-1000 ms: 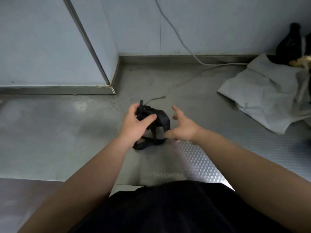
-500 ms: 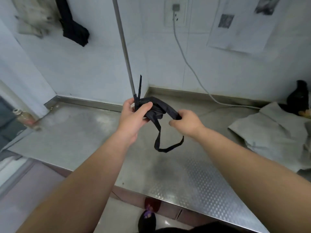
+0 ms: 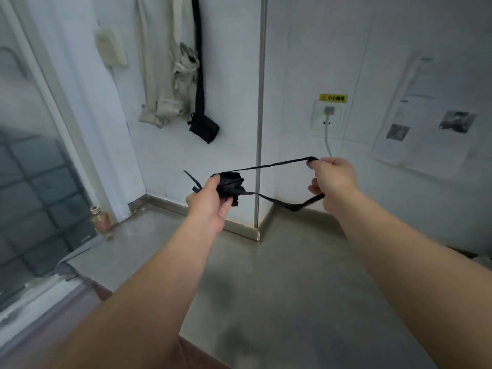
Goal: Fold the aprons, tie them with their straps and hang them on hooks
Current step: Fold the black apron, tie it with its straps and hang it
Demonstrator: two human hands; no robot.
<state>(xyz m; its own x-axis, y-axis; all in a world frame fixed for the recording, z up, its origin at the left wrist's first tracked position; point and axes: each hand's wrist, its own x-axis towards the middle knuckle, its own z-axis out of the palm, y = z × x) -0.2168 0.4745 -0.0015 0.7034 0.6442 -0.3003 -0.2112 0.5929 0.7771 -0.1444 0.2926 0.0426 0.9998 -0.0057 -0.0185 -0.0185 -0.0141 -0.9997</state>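
A small black folded apron bundle (image 3: 231, 188) is held in the air by my left hand (image 3: 210, 202), whose fingers curl round it. Its black strap loop (image 3: 277, 165) runs to the right, where my right hand (image 3: 331, 181) grips the far end and holds it stretched. A short strap tail sticks out left of the bundle. On the wall above hang another black tied apron (image 3: 203, 126) and a beige apron (image 3: 170, 83); the hooks themselves are out of frame.
A steel counter (image 3: 266, 288) lies below my arms. A wall socket (image 3: 328, 115) with a white cable and a paper notice (image 3: 426, 121) are on the right wall. A small bottle (image 3: 98, 219) stands at the counter's left edge by a window.
My view has lifted from the counter to the wall. Both hands have risen with the bundle, and my right hand has pulled the strap loop out to the right.
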